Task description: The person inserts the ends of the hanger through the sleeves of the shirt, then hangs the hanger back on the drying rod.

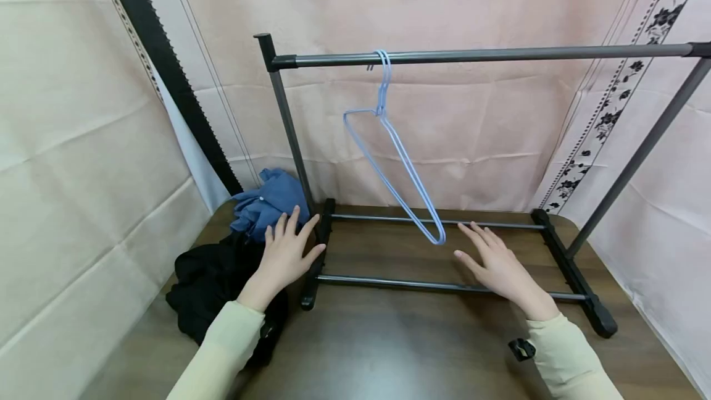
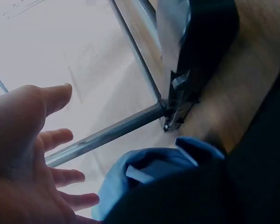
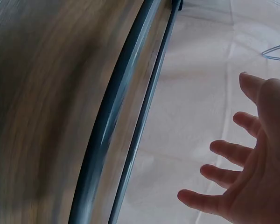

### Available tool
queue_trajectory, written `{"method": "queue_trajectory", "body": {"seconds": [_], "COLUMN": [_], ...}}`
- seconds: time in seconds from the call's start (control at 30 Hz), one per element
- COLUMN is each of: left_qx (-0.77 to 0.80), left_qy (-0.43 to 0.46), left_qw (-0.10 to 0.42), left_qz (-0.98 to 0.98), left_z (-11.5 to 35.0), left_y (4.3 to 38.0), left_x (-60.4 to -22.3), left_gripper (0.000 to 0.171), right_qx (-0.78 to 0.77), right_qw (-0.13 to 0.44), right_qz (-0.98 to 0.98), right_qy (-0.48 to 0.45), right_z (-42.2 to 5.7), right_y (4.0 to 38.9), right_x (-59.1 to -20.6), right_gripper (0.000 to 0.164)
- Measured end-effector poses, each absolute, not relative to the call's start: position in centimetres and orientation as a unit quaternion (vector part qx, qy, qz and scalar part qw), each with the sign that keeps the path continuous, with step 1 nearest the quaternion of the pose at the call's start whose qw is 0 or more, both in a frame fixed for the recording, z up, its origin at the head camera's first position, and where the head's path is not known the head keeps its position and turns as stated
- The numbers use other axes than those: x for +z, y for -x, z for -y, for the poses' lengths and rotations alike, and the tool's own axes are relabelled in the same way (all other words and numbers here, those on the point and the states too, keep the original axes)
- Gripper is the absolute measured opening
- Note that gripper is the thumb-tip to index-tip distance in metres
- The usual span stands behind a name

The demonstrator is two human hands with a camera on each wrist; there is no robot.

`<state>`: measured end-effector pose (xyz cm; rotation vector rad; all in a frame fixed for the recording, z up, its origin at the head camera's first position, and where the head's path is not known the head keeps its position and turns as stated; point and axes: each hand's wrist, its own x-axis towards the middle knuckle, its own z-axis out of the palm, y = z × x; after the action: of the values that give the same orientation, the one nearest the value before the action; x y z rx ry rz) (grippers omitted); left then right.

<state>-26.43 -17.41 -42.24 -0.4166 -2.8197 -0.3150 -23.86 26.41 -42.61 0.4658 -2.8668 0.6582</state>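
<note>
Your left hand (image 1: 282,257) and right hand (image 1: 496,263) spread, empty; two hangers (image 1: 381,105) on one rack (image 1: 500,54), one blue cloth (image 1: 265,201), one black cloth (image 1: 213,286)!

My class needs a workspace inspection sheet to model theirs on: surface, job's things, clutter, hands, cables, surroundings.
Surface: brown wood-grain table, with glare toward the front.
Job's things: grey-and-black garment rack standing on the table; light-blue hangers, apparently two, hooked over its top rail; crumpled blue cloth and black cloth heaped at its left end.
Clutter: nothing seen.
Hands: left hand by the heap, right hand near the rack's lower bars; fingers spread, neither holding anything.
Cables: nothing seen.
Surroundings: pale fabric sheets behind and on both sides.
</note>
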Motion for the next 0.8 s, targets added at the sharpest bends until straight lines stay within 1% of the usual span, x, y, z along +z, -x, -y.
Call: {"method": "queue_trajectory", "body": {"seconds": [0.2, 0.5, 0.7, 0.8], "left_qx": [-0.103, -0.121, -0.140, -0.150], "left_qy": [0.143, 0.133, 0.103, 0.086], "left_qw": [0.134, 0.124, 0.119, 0.127], "left_qz": [0.975, 0.976, 0.978, 0.977], "left_z": [19.2, 23.2, 26.5, 28.2], "left_y": [25.2, 23.6, 22.6, 22.2], "left_x": [-41.0, -38.6, -37.7, -37.6], "left_gripper": [0.064, 0.062, 0.063, 0.064], "right_qx": [0.236, 0.269, 0.274, 0.269], "right_qw": [0.085, 0.113, 0.087, 0.082], "right_qz": [0.951, 0.927, 0.920, 0.917], "right_qy": [-0.182, -0.235, -0.268, -0.284], "right_z": [-24.7, -21.0, -17.0, -14.7], "right_y": [24.5, 25.6, 25.9, 26.1], "right_x": [-42.8, -43.3, -43.2, -43.2], "right_gripper": [0.064, 0.060, 0.061, 0.060]}}
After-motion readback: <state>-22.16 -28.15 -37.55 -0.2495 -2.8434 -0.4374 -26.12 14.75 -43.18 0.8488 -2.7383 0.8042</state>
